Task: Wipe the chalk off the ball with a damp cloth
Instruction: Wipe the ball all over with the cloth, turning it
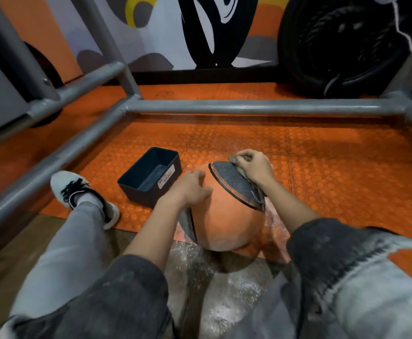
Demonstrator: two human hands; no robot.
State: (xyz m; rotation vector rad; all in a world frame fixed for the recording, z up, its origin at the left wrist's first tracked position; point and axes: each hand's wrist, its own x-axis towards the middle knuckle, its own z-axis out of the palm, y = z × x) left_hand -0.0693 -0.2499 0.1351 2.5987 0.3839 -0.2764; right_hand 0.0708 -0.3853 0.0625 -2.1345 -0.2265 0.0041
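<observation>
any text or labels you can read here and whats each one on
"WATER BASKET": handwritten on the white label on the side of the dark bin; it is blurred, so this reading is a best guess.
Nothing readable on the ball or the wall mural.

Orange ball (227, 216) at edge of studded orange mat (334, 172), left hand (192, 187) flat on its left side, right hand (254, 167) gripping bunched cloth (234, 159) against its grey panel, dark bin (141, 194) just left.
</observation>
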